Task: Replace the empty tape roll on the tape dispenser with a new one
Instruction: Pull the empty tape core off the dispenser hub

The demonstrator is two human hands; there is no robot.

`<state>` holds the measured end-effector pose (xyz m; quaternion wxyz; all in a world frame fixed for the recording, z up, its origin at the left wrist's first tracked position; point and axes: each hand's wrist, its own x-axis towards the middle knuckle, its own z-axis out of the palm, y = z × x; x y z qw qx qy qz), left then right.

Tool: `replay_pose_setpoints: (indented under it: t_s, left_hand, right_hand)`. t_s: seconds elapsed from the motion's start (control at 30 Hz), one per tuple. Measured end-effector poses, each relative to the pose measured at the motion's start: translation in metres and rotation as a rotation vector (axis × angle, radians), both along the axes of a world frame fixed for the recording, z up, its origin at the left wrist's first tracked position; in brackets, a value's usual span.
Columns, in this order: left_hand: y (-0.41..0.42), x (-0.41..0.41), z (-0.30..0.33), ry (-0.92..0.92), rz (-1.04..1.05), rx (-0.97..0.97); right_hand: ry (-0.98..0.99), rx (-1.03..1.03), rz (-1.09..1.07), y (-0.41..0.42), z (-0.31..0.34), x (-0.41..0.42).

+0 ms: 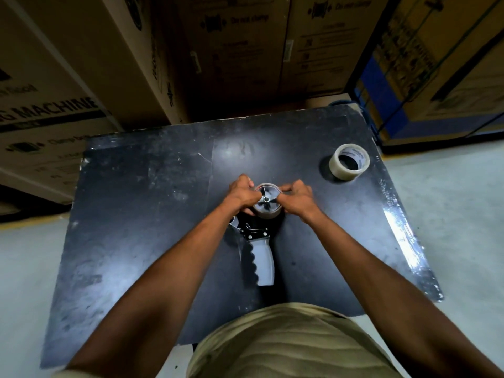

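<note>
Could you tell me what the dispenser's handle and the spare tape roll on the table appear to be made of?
Dispenser's handle: apparently moulded grey plastic, matte, with a scalloped finger grip. Spare tape roll: seemingly clear, glossy plastic film wound on a pale printed core, probably cardboard.

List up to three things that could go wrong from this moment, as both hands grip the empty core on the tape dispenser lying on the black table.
1. The dispenser lies unheld; pulling the empty core with the left hand and right hand may drag or tip it.
2. A sudden release could send the hands sliding toward its metal front parts.
3. The new tape roll sits near the table edge and could be knocked off.
</note>
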<state>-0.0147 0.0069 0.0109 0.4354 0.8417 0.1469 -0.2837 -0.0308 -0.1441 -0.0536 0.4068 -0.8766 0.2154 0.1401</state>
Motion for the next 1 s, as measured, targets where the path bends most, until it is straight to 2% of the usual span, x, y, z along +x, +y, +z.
replay_pose_setpoints:
  t_s: [0.33, 0.47, 0.67, 0.83, 0.9, 1.0]
  left_hand:
    - [0.002, -0.002, -0.007, -0.104, -0.066, 0.093]
    - [0.003, -0.002, -0.009, -0.189, -0.108, 0.178]
    - [0.003, -0.004, -0.012, -0.224, -0.095, 0.218]
    - [0.005, 0.003, -0.006, -0.132, -0.217, 0.235]
    - [0.005, 0.004, -0.002, -0.077, -0.197, 0.205]
    - [0.008, 0.002, -0.003, -0.098, -0.158, 0.213]
  right_hand:
    - [-0.095, -0.050, 0.009, 0.001, 0.025, -0.011]
    - [-0.110, -0.085, -0.011, 0.002, 0.026, -0.011]
    - [-0.103, -0.147, -0.070, 0.001, 0.023, -0.008]
    - [-0.033, -0.095, -0.053, 0.000, 0.022, -0.009]
    - [-0.031, -0.047, -0.073, 0.000, 0.023, -0.013]
    - [-0.023, 0.000, -0.106, 0.000, 0.024, -0.016]
